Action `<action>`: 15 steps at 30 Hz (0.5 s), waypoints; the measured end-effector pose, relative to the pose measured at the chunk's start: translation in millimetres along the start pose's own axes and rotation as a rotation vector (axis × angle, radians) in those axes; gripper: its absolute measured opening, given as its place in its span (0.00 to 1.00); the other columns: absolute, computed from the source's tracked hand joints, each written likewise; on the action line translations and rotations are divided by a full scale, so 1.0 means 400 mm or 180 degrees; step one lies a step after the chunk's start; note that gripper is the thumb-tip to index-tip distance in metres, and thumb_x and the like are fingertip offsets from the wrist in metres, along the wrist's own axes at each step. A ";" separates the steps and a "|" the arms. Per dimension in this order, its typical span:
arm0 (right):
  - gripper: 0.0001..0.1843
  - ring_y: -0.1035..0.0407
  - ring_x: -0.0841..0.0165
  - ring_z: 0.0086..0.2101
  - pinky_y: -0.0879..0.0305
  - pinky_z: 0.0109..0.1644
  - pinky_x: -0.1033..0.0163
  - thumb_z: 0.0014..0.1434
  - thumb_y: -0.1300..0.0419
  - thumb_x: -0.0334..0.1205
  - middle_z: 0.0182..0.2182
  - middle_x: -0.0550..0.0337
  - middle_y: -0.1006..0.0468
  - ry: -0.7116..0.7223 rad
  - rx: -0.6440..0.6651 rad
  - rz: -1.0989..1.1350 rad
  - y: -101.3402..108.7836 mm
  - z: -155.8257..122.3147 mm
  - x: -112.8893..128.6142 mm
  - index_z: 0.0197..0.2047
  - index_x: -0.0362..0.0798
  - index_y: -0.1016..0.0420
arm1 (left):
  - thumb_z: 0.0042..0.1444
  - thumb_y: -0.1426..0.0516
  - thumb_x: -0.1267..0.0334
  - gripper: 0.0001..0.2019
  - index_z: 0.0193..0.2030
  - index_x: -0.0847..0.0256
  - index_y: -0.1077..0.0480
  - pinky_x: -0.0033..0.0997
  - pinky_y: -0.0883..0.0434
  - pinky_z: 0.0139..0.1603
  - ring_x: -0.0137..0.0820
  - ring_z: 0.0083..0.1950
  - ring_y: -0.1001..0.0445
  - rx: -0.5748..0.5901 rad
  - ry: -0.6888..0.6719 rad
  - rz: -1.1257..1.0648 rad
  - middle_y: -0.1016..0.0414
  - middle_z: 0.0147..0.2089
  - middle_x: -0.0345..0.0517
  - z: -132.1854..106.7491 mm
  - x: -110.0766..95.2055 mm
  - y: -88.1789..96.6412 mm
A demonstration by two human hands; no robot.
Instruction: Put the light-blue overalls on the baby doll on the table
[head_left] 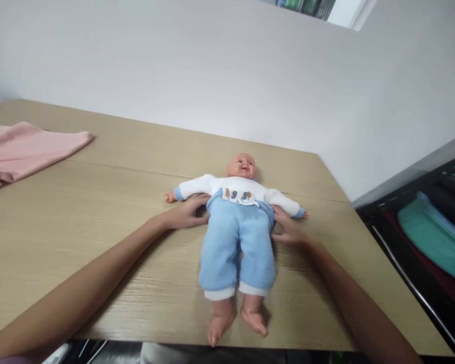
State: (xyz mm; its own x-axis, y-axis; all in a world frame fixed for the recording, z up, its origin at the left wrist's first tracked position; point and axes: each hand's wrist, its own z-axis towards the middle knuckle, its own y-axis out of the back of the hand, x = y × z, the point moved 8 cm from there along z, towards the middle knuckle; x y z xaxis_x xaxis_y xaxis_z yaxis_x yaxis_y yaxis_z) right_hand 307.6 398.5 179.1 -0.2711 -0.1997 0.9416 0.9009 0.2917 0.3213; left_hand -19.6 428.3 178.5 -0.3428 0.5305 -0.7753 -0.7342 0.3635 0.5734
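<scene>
A baby doll lies on its back on the wooden table, head away from me, feet at the near edge. It wears a white top with blue cuffs and light blue fleece trousers. My left hand grips the trousers' waistband at the doll's left-hand side in view, fingers curled round the fabric. My right hand holds the waistband on the other side, fingers likewise closed on the cloth.
A pink cloth lies at the table's far left. A white wall rises behind the table. To the right stands a dark rack with a teal folded item on it.
</scene>
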 end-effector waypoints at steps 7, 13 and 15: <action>0.21 0.20 0.48 0.60 0.30 0.75 0.49 0.44 0.16 0.36 0.49 0.54 0.11 -0.0129 -0.0031 0.0498 -0.032 0.010 0.002 0.44 0.54 0.10 | 0.68 0.33 0.48 0.19 0.57 0.58 0.17 0.48 0.26 0.69 0.52 0.62 0.20 0.0035 0.0070 -0.0235 0.14 0.61 0.54 0.007 0.012 -0.013; 0.24 0.17 0.48 0.53 0.19 0.64 0.48 0.42 0.14 0.55 0.38 0.59 0.10 -0.0686 -0.0723 0.1591 -0.067 -0.001 -0.105 0.39 0.59 0.14 | 0.61 0.27 0.49 0.17 0.49 0.57 0.15 0.44 0.24 0.64 0.50 0.58 0.18 -0.0252 0.0507 -0.1662 0.12 0.54 0.50 0.014 0.021 -0.038; 0.23 0.16 0.47 0.51 0.17 0.59 0.46 0.50 0.19 0.65 0.32 0.57 0.12 -0.0749 -0.0762 0.1908 -0.094 -0.009 -0.120 0.37 0.58 0.15 | 0.56 0.24 0.51 0.18 0.47 0.58 0.15 0.40 0.21 0.56 0.48 0.54 0.17 -0.0571 0.0758 -0.2303 0.12 0.50 0.51 0.008 0.025 -0.061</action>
State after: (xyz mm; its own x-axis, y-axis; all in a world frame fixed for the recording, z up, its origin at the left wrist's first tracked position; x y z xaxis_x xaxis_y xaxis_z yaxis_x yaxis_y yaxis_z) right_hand 287.9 393.5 121.4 0.2556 0.1482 0.9554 0.9611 0.0684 -0.2677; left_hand -3.3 427.4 157.8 0.1553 0.0228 -0.9876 -0.8996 0.4162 -0.1319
